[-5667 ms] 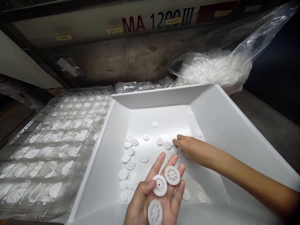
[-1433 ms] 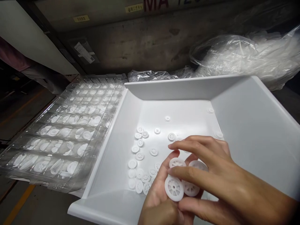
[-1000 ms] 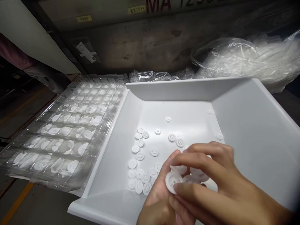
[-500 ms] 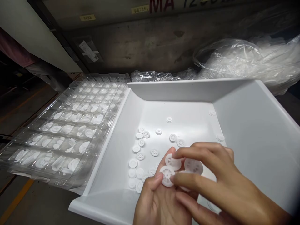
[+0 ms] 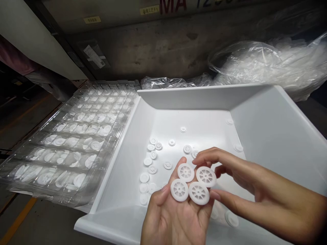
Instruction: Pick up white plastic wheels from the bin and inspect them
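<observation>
Several white spoked discs [image 5: 199,193] lie flat on the palm and fingers of my left hand [image 5: 178,217], which is turned palm up. My right hand [image 5: 245,187] is at their right side, thumb and fingers apart, with its fingertips beside the upper right disc [image 5: 205,176]. Beneath both hands is a large white bin [image 5: 204,98]. More small white discs [image 5: 168,165] are scattered over its floor, mostly left of my hands, and a few lie partly hidden below my right hand.
Clear compartment trays [image 5: 76,136] filled with white parts stand left of the bin. Behind it lie crumpled clear plastic and a bag of white parts [image 5: 281,64]. A person's pink clothing [image 5: 15,56] shows at the far left.
My right hand has drawn back to the right from over the discs, uncovering them. The discs on my left hand now lie spread side by side.
</observation>
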A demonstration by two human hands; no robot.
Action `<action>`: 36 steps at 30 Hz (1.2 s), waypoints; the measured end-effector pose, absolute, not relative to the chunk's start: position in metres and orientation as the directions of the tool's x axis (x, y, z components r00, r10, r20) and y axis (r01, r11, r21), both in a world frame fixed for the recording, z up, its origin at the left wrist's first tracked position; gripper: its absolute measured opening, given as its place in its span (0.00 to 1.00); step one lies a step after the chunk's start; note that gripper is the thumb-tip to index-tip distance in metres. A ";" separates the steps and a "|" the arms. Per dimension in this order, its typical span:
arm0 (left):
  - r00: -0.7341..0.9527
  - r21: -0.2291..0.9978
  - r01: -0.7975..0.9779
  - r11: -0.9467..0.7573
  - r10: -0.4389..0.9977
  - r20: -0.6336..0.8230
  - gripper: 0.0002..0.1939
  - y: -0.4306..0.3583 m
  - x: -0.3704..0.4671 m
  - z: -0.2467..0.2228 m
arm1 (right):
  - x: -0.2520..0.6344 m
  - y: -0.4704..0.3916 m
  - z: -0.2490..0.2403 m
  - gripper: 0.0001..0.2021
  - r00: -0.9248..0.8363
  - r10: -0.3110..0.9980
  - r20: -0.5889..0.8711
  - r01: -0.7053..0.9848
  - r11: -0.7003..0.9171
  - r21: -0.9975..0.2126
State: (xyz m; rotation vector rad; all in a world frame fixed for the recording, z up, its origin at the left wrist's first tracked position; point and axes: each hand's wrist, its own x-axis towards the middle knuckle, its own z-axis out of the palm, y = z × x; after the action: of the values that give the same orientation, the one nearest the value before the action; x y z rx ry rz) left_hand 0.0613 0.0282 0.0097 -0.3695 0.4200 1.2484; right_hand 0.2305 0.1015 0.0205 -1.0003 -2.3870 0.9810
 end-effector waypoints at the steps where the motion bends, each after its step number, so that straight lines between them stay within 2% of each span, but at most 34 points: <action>1: 0.262 -0.039 -0.959 0.280 0.830 -0.492 0.34 0.028 0.061 0.010 | 0.232 0.103 0.021 0.22 -0.693 0.721 -0.002 0.468 0.448 -0.762; 3: 0.270 -0.061 -0.959 0.276 0.830 -0.487 0.34 0.028 0.061 0.010 | 0.234 0.107 0.022 0.22 -0.705 0.700 -0.114 0.466 0.337 -0.818; 8: 0.273 -0.088 -0.960 0.264 0.829 -0.488 0.33 0.028 0.061 0.010 | 0.232 0.112 0.026 0.17 -0.730 0.680 -0.068 0.411 0.357 -0.839; 14: 0.285 -0.043 -0.953 0.301 0.835 -0.471 0.35 0.028 0.060 0.011 | 0.233 0.112 0.026 0.24 -0.727 0.679 -0.102 0.434 0.339 -0.835; 17: 0.282 -0.030 -0.952 0.303 0.840 -0.463 0.35 0.028 0.059 0.012 | 0.234 0.111 0.028 0.23 -0.717 0.691 -0.091 0.439 0.346 -0.829; 25: 0.242 -0.004 -0.962 0.275 0.840 -0.486 0.32 0.027 0.060 0.012 | 0.233 0.110 0.033 0.20 -0.692 0.678 -0.249 0.484 0.180 -0.856; 30: 0.222 0.050 -0.960 0.276 0.856 -0.466 0.31 0.026 0.061 0.013 | 0.237 0.109 0.028 0.27 -0.728 0.640 -0.246 0.502 0.253 -0.827; 36: 0.230 0.063 -0.957 0.282 0.875 -0.427 0.30 0.026 0.061 0.013 | 0.238 0.103 0.026 0.26 -0.687 0.692 -0.223 0.538 0.279 -0.795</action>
State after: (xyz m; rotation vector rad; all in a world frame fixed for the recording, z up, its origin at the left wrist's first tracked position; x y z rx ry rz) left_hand 0.0607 0.0262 0.0134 -0.2307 0.4191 1.2751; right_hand 0.2382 0.1032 0.0263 -1.1544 -2.3735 1.3712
